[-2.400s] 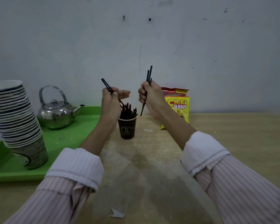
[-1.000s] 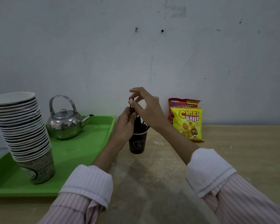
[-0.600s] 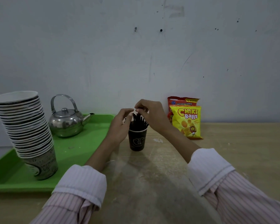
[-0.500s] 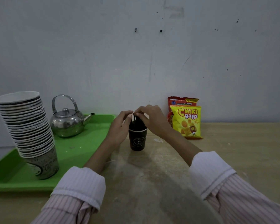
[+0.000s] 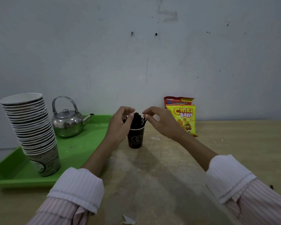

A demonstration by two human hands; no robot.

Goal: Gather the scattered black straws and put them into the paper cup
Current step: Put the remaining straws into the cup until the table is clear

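A dark paper cup [image 5: 135, 139] stands upright on the wooden table, a bundle of black straws [image 5: 137, 120] sticking out of its top. My left hand [image 5: 120, 124] is at the cup's left, fingers curled and apart, its thumb brushing the straws. On the right side hovers my right hand [image 5: 161, 121], fingers spread near the straw tips and holding nothing. At the far right table edge lies a small dark piece [image 5: 271, 186]; I cannot tell whether it is a straw.
A green tray [image 5: 81, 148] at the left carries a steel kettle [image 5: 68, 122] and a tall stack of paper cups [image 5: 31, 130]. Two snack bags [image 5: 182, 116] lean on the wall behind my right hand. Paper scraps [image 5: 128, 220] lie near the front edge.
Both hands pushed their straws down into the cup, then let go. The fingers have spread apart and drawn slightly away from the straw tops.
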